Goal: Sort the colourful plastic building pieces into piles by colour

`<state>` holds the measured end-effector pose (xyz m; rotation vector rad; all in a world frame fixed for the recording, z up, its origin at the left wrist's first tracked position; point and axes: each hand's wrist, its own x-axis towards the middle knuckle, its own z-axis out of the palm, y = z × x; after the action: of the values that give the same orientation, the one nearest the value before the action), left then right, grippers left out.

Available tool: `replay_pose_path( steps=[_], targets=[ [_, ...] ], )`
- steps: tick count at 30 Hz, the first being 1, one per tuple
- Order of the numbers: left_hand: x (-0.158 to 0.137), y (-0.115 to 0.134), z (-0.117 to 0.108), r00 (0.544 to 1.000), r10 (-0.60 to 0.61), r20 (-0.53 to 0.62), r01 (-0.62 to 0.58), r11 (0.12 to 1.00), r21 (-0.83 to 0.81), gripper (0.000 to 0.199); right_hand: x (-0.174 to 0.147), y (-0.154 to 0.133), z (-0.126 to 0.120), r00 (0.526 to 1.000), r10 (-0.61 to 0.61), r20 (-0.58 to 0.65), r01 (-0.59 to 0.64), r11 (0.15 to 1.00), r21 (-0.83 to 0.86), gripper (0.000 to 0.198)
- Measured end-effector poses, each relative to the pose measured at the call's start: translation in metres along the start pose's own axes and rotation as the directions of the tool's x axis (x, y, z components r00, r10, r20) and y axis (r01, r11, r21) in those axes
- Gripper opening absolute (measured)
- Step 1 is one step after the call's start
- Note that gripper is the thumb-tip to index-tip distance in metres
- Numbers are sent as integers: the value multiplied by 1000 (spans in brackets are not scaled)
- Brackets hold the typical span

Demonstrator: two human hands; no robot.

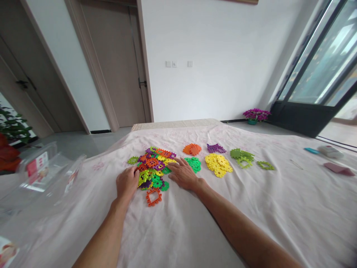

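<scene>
A mixed pile of flat plastic interlocking pieces [152, 162] in orange, purple, yellow and green lies between my two hands. At its left edge my left hand [127, 181] is curled, fingers bent against the pieces; what they grip is hidden. A yellow-green piece [143, 177] lies right beside those fingertips. My right hand [184, 174] rests on the pile's right side, palm down, fingers stretched and apart, holding nothing visible. Just beyond it sits a heap of green flower-shaped pieces [194, 164]. A square orange frame piece [154, 197] lies in front of the pile.
Sorted heaps run to the right: orange pieces [192, 149], purple pieces [216, 148], yellow pieces [219, 164] and light-green pieces [242, 156]. One green frame piece [266, 165] lies apart. Clear plastic containers [41, 186] stand at left. A pink cloth-like item [338, 169] lies far right.
</scene>
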<state>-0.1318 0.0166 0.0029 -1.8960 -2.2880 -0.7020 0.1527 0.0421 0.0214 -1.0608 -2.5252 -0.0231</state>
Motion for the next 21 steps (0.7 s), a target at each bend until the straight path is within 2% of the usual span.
replay_pose_path(
  steps=[6,9,12,14,17,21],
  targets=[
    [0,0,1,1000,0,-8,0,1000,-5,38,-1,-7,-8,999,-36,-9,37,999,27,24],
    [0,0,1,1000,0,-11,0,1000,2,38,-3,-7,-8,999,34,-37,-34,999,18,25],
    [0,0,2,1000,0,-9,0,1000,-2,39,-5,1,-7,977,151,-153,-146,988,40,26],
    [0,-1,2,1000,-1,-10,1,1000,-2,39,-8,10,-8,932,243,-268,-230,970,78,28],
    [0,-2,3,1000,1,-9,-1,1000,1,39,-13,27,-11,834,373,-407,-352,927,127,29],
    [0,-3,4,1000,-1,-8,1,1000,-5,39,-20,47,-15,741,490,-458,-481,864,147,28]
  ],
)
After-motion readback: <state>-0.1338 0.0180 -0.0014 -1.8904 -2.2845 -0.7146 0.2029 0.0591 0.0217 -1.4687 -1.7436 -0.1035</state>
